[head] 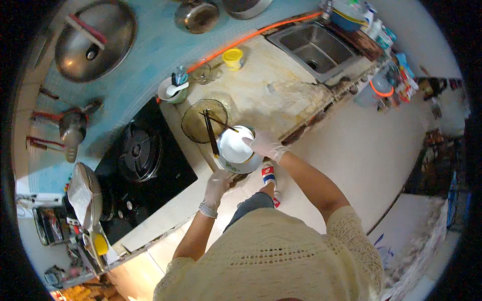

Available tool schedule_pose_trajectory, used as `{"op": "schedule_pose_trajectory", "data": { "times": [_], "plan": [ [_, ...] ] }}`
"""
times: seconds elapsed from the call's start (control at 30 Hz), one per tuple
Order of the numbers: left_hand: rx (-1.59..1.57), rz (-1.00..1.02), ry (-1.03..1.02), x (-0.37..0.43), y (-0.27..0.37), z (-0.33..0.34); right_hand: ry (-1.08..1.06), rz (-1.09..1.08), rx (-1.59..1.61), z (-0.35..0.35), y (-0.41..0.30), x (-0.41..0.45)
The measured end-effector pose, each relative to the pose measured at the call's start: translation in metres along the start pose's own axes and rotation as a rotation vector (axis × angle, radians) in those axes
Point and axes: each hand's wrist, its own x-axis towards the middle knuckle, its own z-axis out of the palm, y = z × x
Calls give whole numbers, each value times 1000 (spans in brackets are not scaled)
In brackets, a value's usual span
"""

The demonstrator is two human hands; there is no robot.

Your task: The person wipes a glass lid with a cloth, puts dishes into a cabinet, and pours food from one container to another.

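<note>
My right hand [266,144], in a thin translucent glove, grips a white bowl [234,145] by its right rim, with the thumb over the edge. Under that bowl sits a white dish [250,164] with a green leaf pattern, near the counter's front edge. My left hand [218,187], gloved too, is at the dish's near left rim; its fingertips are partly hidden. Just beyond stands a brown glass bowl [199,126]. Dark chopsticks [211,136] lie across the glass bowl, with ends reaching the white bowl and the dish.
A black glass hob [169,165] lies to the left. Behind the bowls stand a utensil pot [177,97] with a white spoon, a clear glass [202,73] and a yellow tub [232,59]. A steel sink [314,49] is set at the far right. A large lid [96,41] hangs on the wall.
</note>
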Motion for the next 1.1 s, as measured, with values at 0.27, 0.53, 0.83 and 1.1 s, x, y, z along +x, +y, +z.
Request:
{"op": "schedule_pose_trajectory", "data": {
  "times": [0.27, 0.53, 0.83, 1.1],
  "plan": [
    [1048, 135, 599, 104, 59, -8, -408, -57, -251, 27, 18, 56],
    [1071, -217, 237, 187, 82, -11, -574, -260, -347, -12, -29, 56],
    [1106, 60, 494, 170, 79, -45, -466, -100, 351, -207, 66, 128],
    [417, 57, 1062, 80, 119, 16, 551, -735, -861, -318, 189, 235]
  ]
}}
